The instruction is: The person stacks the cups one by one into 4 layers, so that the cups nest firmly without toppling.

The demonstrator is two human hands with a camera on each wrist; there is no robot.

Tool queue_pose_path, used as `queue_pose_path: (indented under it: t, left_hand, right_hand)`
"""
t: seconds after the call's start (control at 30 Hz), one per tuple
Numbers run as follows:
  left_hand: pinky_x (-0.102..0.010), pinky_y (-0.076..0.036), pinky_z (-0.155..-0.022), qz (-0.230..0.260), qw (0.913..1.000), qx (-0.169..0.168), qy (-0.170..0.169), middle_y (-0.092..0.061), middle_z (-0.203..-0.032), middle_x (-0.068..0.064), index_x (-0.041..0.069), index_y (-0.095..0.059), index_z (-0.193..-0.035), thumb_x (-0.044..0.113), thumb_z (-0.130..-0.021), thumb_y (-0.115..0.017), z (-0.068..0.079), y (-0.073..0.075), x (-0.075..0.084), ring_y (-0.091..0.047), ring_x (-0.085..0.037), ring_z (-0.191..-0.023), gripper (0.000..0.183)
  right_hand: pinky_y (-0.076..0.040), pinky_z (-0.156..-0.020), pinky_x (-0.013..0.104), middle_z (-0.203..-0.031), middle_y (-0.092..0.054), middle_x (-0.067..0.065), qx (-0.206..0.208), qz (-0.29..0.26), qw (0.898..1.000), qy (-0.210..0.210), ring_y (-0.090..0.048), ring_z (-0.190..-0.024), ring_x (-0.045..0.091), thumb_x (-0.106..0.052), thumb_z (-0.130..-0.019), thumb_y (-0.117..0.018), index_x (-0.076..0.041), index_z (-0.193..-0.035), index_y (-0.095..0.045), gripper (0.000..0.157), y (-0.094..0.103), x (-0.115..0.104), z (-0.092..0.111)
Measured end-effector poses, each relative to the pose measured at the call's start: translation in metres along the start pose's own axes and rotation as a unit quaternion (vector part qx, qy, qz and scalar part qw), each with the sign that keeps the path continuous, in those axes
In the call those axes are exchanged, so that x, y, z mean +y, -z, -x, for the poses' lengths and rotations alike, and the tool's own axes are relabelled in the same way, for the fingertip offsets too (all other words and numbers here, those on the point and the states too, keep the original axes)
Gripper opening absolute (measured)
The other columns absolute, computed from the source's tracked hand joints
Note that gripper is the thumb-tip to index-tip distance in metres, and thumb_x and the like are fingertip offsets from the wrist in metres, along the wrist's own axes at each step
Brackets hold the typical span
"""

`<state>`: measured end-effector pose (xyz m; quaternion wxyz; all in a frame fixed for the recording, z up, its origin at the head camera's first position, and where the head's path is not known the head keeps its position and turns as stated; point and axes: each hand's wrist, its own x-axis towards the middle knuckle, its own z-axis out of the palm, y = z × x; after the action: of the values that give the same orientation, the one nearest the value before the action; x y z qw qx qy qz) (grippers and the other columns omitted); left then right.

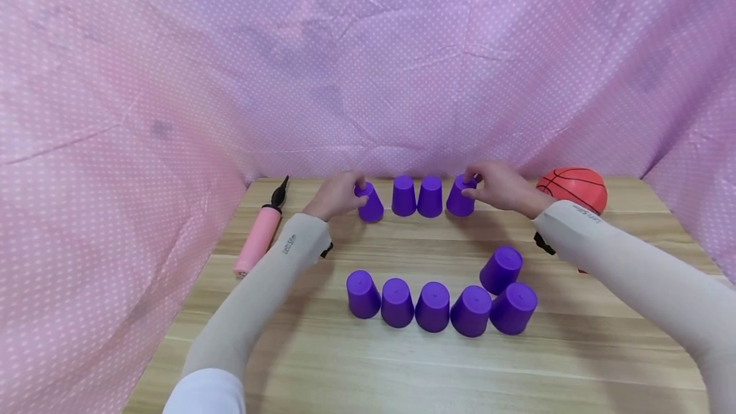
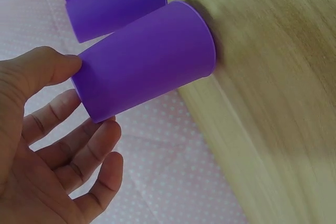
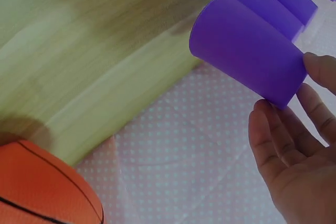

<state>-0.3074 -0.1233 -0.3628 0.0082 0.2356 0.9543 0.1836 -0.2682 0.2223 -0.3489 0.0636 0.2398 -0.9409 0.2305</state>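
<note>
Several purple cups stand upside down in two groups on the wooden table. At the left end of the back row, my left hand point(image 1: 338, 195) pinches a cup point(image 2: 149, 61) by its narrow base between thumb and fingers. My right hand point(image 1: 501, 186) holds the cup point(image 3: 249, 51) at the right end the same way. Between these two stand a pair of cups, one point(image 1: 404, 196) close beside the other point(image 1: 430, 197), which neither hand touches. In the head view, both held cups have their rims at table level.
Nearer me, a row of purple cups point(image 1: 432, 307) crosses the table, with another cup point(image 1: 501, 270) behind its right end. A pink hand pump point(image 1: 259, 238) with a black nozzle lies at left. An orange basketball point(image 1: 575, 188) sits at right. Pink dotted cloth point(image 1: 368, 82) hangs behind.
</note>
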Motion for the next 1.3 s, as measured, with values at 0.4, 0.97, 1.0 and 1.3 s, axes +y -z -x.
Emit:
queue_pose_path:
  t: [0.4,0.97,1.0,1.3]
  left_hand:
    - [-0.031,-0.045,-0.068,-0.002,0.9999,-0.004,0.011,-0.059,-0.089,-0.003,0.011,-0.059,-0.094,0.019,-0.083,-0.072,-0.014,-0.007,0.002,-0.055,-0.018,-0.08,0.018]
    - [-0.031,-0.045,-0.069,0.005,0.9996,-0.015,0.022,-0.059,-0.09,-0.003,0.012,-0.058,-0.097,0.018,-0.085,-0.069,-0.029,-0.015,0.008,-0.054,-0.018,-0.082,0.017]
    - [-0.031,-0.045,-0.069,0.006,0.9996,-0.016,0.022,-0.059,-0.09,-0.003,0.012,-0.058,-0.097,0.018,-0.085,-0.069,-0.029,-0.015,0.009,-0.054,-0.018,-0.082,0.017]
    - [-0.031,-0.046,-0.07,0.023,0.9995,-0.013,0.02,-0.058,-0.09,-0.004,0.01,-0.057,-0.096,0.014,-0.085,-0.069,-0.031,-0.016,0.01,-0.055,-0.019,-0.082,0.018]
  right_hand:
    - [-0.048,-0.067,0.042,-0.085,-0.064,0.012,-0.016,0.003,1.0,-0.014,-0.06,-0.08,0.031,-0.01,-0.078,-0.075,-0.002,-0.085,-0.061,0.018,-0.017,0.009,-0.01]
    - [-0.048,-0.065,0.041,-0.089,-0.064,0.017,-0.024,-0.017,0.999,-0.038,-0.06,-0.08,0.03,-0.011,-0.082,-0.073,0.0,-0.089,-0.061,0.018,-0.021,0.014,-0.015]
    - [-0.048,-0.065,0.041,-0.088,-0.064,0.017,-0.023,-0.018,0.999,-0.039,-0.06,-0.08,0.03,-0.011,-0.081,-0.073,0.0,-0.089,-0.061,0.018,-0.021,0.015,-0.015]
    - [-0.049,-0.066,0.04,-0.091,-0.065,0.016,-0.022,-0.027,0.998,-0.047,-0.062,-0.082,0.03,-0.011,-0.08,-0.074,-0.001,-0.088,-0.062,0.017,-0.023,0.016,-0.016]
